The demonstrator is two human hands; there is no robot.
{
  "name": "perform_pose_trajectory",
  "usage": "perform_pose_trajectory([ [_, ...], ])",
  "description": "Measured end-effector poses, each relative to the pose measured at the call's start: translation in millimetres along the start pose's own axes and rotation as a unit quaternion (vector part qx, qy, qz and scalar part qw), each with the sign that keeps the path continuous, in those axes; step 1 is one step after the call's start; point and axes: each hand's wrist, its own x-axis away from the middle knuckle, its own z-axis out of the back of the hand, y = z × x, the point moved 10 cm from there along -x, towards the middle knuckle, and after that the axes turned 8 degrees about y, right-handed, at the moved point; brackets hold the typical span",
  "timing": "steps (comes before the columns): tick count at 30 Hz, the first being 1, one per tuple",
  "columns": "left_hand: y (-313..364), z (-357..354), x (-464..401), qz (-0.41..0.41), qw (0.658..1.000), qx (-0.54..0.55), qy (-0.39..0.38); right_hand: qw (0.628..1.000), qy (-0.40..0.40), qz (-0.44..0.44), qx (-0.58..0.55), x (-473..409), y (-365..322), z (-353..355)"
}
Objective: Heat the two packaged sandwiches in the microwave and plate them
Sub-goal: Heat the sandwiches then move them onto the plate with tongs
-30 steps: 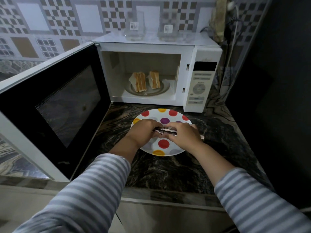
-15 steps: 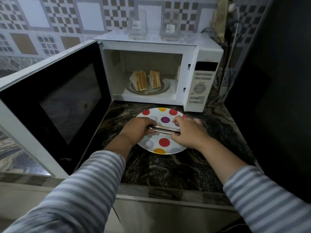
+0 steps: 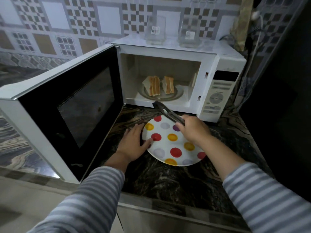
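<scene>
The white microwave oven [image 3: 170,78] stands on the dark veined stone countertop [image 3: 168,180] with its black-windowed door [image 3: 70,106] swung fully open to the left. Inside the cavity, two toasted triangular sandwiches stand on the round glass turntable [image 3: 178,95]: the left sandwich [image 3: 152,85] and the right sandwich [image 3: 168,84] sit just beside each other, cut edges facing the opening (no wrapping can be made out on either).

Directly in front of the oven, a round white plate with red, yellow and purple dots [image 3: 171,140] lies flat on the countertop. It carries no food.

The left hand [image 3: 133,143] rests at the plate's left edge, fingers extended and relaxed. The thumb lies over the rim onto a red dot. It grasps nothing.

The right hand [image 3: 193,128] is above the plate's far right portion, fingers curled round the handle end of a pair of dark metal tongs [image 3: 166,111]. The tongs point up and left toward the oven opening. Their tips are near the front sill of the cavity, short of the turntable and apart from both sandwiches. The arms of the tongs lie close together.

Both forearms wear grey-and-white striped sleeves [image 3: 269,199].

On top of the oven stand two clear glass containers with white labels [image 3: 155,31]. A patterned tile wall [image 3: 67,22] runs behind.
</scene>
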Motion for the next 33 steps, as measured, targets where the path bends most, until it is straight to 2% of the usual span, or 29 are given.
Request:
perform_pose_trajectory([
  [3, -19.5, -19.3, 3.1, 0.023, 0.998, -0.036, -0.041, 0.999, -0.028, -0.023, -0.013, -31.2, -7.9, 0.6],
  [8, -22.7, -24.3, -2.5, 0.004, 0.997, -0.078, -0.028, 0.998, -0.025, -0.046, -0.019, -84.9, -27.9, -9.6],
  [14, -26.5, -25.6, -5.2, -0.007, 0.996, -0.090, -0.005, 0.992, -0.040, -0.113, -0.031, -139.8, -40.6, -40.1],
  [18, -28.2, -27.6, -6.6, -0.011, 0.996, -0.088, 0.001, 0.987, -0.016, -0.127, -0.100, -165.2, -45.9, -53.2],
  [33, -28.8, -25.8, -6.9, -0.004, 0.996, -0.085, -0.004, 0.977, 0.029, -0.162, -0.134, -163.5, -37.8, -54.7],
])
